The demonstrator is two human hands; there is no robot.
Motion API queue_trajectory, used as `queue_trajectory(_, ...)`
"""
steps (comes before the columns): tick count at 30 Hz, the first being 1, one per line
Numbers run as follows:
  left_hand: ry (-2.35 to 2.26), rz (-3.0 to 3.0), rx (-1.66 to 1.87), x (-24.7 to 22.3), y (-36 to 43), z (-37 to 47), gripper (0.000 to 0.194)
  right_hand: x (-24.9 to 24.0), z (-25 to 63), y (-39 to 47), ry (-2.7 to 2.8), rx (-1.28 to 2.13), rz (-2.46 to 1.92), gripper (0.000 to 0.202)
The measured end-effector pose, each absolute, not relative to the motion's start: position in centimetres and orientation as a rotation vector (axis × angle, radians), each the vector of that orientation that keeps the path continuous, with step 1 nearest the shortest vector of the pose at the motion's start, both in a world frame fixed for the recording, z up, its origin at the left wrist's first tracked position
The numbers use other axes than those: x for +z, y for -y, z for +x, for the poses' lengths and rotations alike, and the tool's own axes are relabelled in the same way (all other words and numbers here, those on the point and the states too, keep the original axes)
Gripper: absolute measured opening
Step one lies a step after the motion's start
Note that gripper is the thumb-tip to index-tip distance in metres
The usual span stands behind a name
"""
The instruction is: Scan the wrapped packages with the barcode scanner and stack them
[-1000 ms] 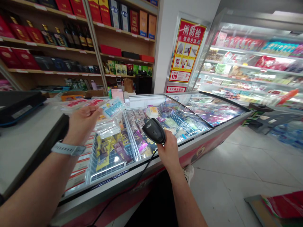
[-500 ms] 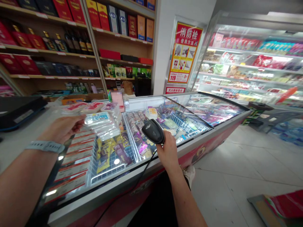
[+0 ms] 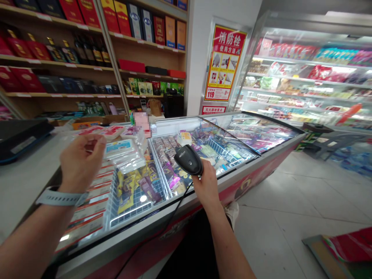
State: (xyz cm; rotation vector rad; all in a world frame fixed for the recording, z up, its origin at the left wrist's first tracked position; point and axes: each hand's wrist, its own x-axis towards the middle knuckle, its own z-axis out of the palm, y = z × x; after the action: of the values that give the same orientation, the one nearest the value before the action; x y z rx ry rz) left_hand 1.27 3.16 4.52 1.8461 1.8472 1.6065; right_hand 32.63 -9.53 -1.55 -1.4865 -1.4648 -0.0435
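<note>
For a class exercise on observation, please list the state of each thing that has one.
Left hand: fingers curled, apparently empty
Right hand: closed around scanner
Scanner: held, cable attached
Blue-labelled pack: lying flat, wrapped
Wrist strap: fastened
Near glass lid: closed
Wire basket: partly filled
Display fridge: lit, stocked

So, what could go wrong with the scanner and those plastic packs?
The scanner is held over the freezer by the right hand; if it slipped, it might knock the glass. Its cable drapes over the freezer's edge and could snag. The clear packs are piled unevenly, so the left hand beside them might topple them.
</note>
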Motion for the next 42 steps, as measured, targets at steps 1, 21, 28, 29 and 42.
queue_trajectory(1, -1.785, 1.945, 1.591, 4.8, -2.3, 2.5, 0.036, -1.6, 32.8, 9.5, 1.448, -0.044, -1.485, 0.032)
queue_trajectory(21, -1.731, 1.864, 0.814, -1.2, -11.5, 24.6, 0.052, -1.1, 36.2, 11.2, 0.838, 0.041, -1.417, 0.042)
queue_trajectory(28, -2.009, 1.798, 0.896, -2.3, -13.4, 29.8, 0.108, -1.3, 36.7, 11.4, 0.851, 0.021, -1.391, 0.038)
queue_trajectory(29, -2.037, 1.786, 0.905, -2.5, -13.5, 30.3, 0.109, -1.4, 36.8, 11.4, 0.850, 0.024, -1.389, 0.039)
queue_trajectory(42, -2.052, 1.866, 0.877, -3.1, -14.2, 30.3, 0.075, -1.0, 36.7, 12.0, 0.844, 0.045, -1.403, 0.040)
